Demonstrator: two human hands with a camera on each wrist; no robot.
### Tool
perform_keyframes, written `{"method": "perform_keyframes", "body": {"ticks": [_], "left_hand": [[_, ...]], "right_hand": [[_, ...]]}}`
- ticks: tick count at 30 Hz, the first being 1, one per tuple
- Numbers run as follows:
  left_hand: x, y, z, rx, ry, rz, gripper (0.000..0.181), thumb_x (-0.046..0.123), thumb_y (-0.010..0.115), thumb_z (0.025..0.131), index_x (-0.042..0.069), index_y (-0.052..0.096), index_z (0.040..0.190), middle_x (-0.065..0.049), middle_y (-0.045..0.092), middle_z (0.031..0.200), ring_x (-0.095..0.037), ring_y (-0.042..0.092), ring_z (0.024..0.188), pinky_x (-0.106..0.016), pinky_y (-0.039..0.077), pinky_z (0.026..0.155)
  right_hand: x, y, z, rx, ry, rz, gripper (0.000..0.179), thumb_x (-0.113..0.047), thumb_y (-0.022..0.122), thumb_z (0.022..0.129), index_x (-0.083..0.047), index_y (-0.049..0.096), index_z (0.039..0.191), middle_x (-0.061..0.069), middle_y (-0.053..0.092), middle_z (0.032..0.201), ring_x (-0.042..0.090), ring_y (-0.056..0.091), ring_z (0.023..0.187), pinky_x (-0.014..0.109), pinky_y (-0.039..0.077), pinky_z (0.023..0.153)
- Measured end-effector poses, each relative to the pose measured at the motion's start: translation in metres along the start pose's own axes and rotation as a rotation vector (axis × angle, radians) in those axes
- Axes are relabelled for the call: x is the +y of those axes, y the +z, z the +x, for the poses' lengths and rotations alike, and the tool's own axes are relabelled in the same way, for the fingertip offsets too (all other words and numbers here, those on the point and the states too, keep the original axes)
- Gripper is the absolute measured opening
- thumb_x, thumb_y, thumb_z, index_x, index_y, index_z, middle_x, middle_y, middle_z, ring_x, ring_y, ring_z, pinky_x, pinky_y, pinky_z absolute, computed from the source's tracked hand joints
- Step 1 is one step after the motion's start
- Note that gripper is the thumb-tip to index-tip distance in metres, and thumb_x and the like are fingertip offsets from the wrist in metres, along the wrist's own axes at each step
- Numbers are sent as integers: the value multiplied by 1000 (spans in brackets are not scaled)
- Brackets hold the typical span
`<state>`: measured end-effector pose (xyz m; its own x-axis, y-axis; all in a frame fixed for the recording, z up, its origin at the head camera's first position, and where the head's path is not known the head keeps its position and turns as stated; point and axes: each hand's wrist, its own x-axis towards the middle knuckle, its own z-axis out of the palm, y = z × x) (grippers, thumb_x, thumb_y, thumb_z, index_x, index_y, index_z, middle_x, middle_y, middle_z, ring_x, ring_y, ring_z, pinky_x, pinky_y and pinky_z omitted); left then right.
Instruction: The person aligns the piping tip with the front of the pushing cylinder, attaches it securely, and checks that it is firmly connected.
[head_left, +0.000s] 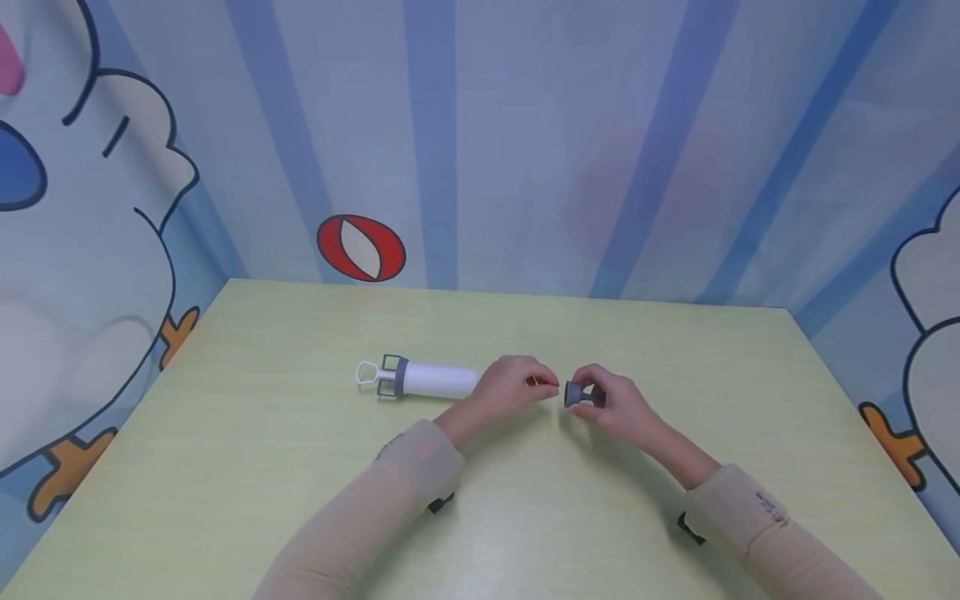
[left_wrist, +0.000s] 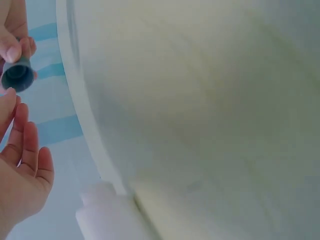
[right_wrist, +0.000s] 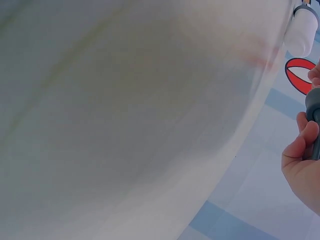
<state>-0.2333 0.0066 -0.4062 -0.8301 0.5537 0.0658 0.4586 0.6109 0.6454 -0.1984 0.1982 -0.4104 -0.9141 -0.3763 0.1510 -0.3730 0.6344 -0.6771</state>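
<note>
My right hand (head_left: 617,406) pinches a small dark grey nozzle-like cap (head_left: 573,394) between thumb and fingers, its wide hollow mouth turned left. In the left wrist view, the hollow inside of this cap (left_wrist: 18,76) shows. Close to its mouth is my left hand (head_left: 513,386), thumb and index fingertips near each other at the rim, the other fingers loosely bent; nothing shows between them. Behind the left wrist lies a white tube (head_left: 440,380) with a grey collar (head_left: 402,377) and a white loop handle (head_left: 367,372). The left hand hides the tube's right end in the head view.
Both hands are above a pale yellow-green table (head_left: 300,500). A blue striped wall (head_left: 510,167) rises along its back edge, with a printed red and white oval (head_left: 362,248). Cartoon-printed side panels stand left and right.
</note>
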Motion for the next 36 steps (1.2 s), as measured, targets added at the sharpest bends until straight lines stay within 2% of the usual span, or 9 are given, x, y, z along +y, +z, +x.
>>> {"method": "perform_keyframes", "body": {"ticks": [7, 12, 21, 25, 28, 32, 36], "left_hand": [[-11, -19, -3, -64, -24, 41, 24, 28, 59, 84, 16, 66, 103, 5, 64, 100, -11, 57, 93, -25, 44, 82], [-21, -36, -8, -109, -55, 133, 29, 27, 61, 83, 18, 63, 110, 2, 60, 113, -15, 52, 109, -32, 39, 94], [-39, -60, -19, -225, -65, 289, 55, 30, 66, 78, 24, 46, 129, 1, 48, 131, -19, 41, 122, -39, 31, 101], [-43, -68, -23, -272, -79, 369, 63, 32, 68, 75, 24, 42, 132, 0, 46, 133, -22, 39, 123, -42, 29, 101], [-45, -73, -26, -293, -88, 415, 64, 32, 70, 73, 23, 43, 130, -2, 49, 129, -23, 43, 117, -43, 33, 96], [-47, -77, -30, -318, -124, 427, 64, 30, 72, 71, 22, 44, 128, -3, 52, 123, -22, 47, 109, -43, 35, 91], [-50, -78, -32, -352, -186, 412, 65, 28, 73, 71, 22, 42, 128, -3, 51, 124, -21, 47, 108, -44, 35, 92]], "right_hand": [[0, 0, 0, 4, 13, -6, 28, -11, 67, 77, -5, 53, 100, 8, 59, 87, 16, 48, 67, 23, 41, 57], [0, 0, 0, 7, 22, -9, 28, -10, 67, 77, -5, 53, 100, 8, 60, 88, 16, 49, 68, 23, 41, 58], [-1, -2, 0, 1, 29, -8, 29, -11, 66, 77, -6, 53, 102, 9, 60, 91, 15, 49, 69, 23, 41, 58], [-1, -2, 0, -2, 30, -9, 28, -10, 66, 78, -5, 52, 102, 10, 60, 90, 14, 49, 70, 23, 42, 58], [-2, -3, 0, 0, 30, -8, 29, -10, 66, 77, -5, 53, 102, 10, 60, 91, 14, 50, 70, 23, 42, 59], [-1, -3, 0, 17, 7, -7, 29, -11, 67, 76, -5, 53, 101, 10, 60, 89, 14, 50, 69, 23, 42, 59], [2, -3, -1, 42, -33, -4, 28, -12, 68, 76, -4, 53, 98, 9, 60, 85, 13, 49, 66, 23, 41, 57]]}}
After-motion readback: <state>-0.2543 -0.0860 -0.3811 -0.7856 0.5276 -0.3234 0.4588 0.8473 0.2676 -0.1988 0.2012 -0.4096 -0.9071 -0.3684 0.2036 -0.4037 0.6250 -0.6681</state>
